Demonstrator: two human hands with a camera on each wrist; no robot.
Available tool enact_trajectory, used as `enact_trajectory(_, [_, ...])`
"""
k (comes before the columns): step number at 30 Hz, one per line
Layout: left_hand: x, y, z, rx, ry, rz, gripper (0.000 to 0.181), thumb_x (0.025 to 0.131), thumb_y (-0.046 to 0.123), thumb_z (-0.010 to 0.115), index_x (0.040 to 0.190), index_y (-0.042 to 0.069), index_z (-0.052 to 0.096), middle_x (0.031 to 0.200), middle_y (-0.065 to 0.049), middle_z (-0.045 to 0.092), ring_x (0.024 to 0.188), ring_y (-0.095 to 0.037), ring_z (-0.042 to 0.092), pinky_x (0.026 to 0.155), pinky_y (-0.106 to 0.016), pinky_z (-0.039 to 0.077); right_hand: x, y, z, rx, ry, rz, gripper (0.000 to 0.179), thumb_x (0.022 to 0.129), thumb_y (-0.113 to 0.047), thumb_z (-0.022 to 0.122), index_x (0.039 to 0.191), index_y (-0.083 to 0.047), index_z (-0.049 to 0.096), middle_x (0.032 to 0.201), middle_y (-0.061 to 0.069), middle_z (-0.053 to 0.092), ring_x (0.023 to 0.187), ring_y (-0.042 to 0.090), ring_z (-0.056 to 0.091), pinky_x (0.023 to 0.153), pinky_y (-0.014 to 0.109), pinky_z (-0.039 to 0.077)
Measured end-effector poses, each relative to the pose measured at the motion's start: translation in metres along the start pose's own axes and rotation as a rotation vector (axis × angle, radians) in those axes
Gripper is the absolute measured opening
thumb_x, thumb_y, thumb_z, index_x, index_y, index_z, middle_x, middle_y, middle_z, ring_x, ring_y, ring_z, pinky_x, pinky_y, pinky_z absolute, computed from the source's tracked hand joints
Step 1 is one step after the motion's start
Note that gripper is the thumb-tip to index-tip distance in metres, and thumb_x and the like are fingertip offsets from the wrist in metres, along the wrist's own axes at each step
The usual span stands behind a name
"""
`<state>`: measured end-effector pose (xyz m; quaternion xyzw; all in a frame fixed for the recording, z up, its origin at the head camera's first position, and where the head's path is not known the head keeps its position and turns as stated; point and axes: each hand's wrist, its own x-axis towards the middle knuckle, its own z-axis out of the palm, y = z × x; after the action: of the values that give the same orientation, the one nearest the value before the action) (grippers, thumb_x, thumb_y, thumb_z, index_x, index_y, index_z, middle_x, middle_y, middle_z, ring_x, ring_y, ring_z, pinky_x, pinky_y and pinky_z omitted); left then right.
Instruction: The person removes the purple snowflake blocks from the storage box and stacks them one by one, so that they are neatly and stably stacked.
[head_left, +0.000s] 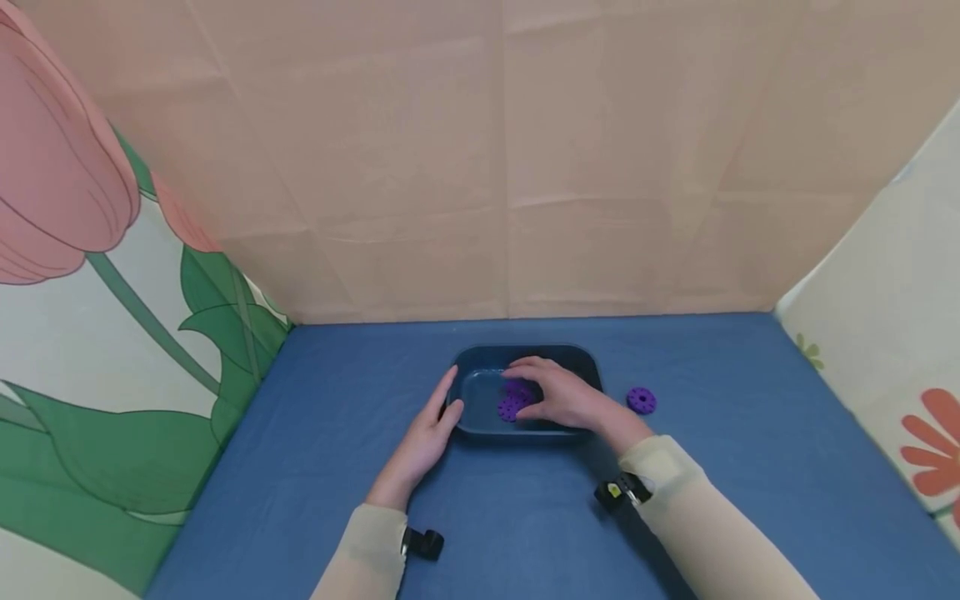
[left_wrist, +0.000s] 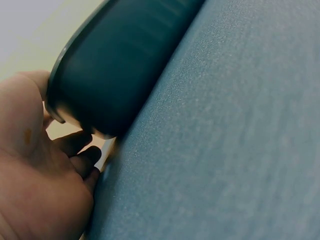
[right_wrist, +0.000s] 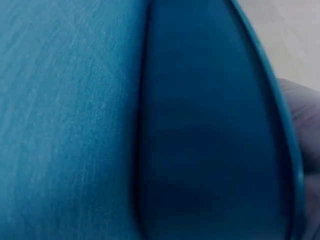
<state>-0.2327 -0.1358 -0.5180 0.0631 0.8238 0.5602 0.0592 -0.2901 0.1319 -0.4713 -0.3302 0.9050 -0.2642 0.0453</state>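
A dark blue plastic bin (head_left: pixel 480 432) sits on the blue cloth. My left hand (head_left: pixel 422 440) holds its left end, thumb over the rim and fingers against the outer wall; in the left wrist view the fingers show behind the bin's corner. My right hand (head_left: pixel 558 395) reaches over the right side into the bin, its thumb and fingers spread apart in a C shape. Between them, on the bin floor, lie purple perforated discs (head_left: pixel 510 408), partly overlapping. The right wrist view shows mostly the bin's outer wall (right_wrist: pixel 210 125), with part of the hand beyond the rim.
Another purple disc (head_left: pixel 641 401), with a central hole and smaller holes around it, lies on the blue cloth (head_left: pixel 300 467) to the right of the bin. A beige backdrop (head_left: pixel 510 167) rises behind, with flower-printed panels (head_left: pixel 135 350) on both sides.
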Motion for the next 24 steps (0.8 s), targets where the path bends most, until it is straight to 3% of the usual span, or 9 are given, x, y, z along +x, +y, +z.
enact_trajectory(17, [0.002, 0.001, -0.001, -0.028, -0.035, -0.015, 0.063, 0.093, 0.067, 0.042, 0.150, 0.055, 0.018, 0.155, 0.025, 0.015, 0.145, -0.011, 0.012, 0.115, -0.054, 0.015, 0.013, 0.010, 0.012, -0.044, -0.084, 0.009, 0.050, 0.077, -0.035, 0.084, 0.123, -0.023, 0.069, 0.141, 0.008, 0.049, 0.129, 0.032, 0.041, 0.100, 0.053, 0.040])
enact_trajectory(24, [-0.007, 0.023, -0.008, -0.029, -0.089, -0.037, 0.062, 0.099, 0.055, 0.043, 0.154, 0.045, 0.015, 0.158, 0.017, 0.012, 0.146, -0.015, 0.010, 0.115, -0.053, 0.014, 0.011, 0.009, 0.013, -0.036, -0.081, 0.020, 0.045, 0.077, -0.035, 0.084, 0.119, -0.023, 0.071, 0.142, 0.007, 0.049, 0.129, 0.031, 0.041, 0.100, 0.052, 0.041])
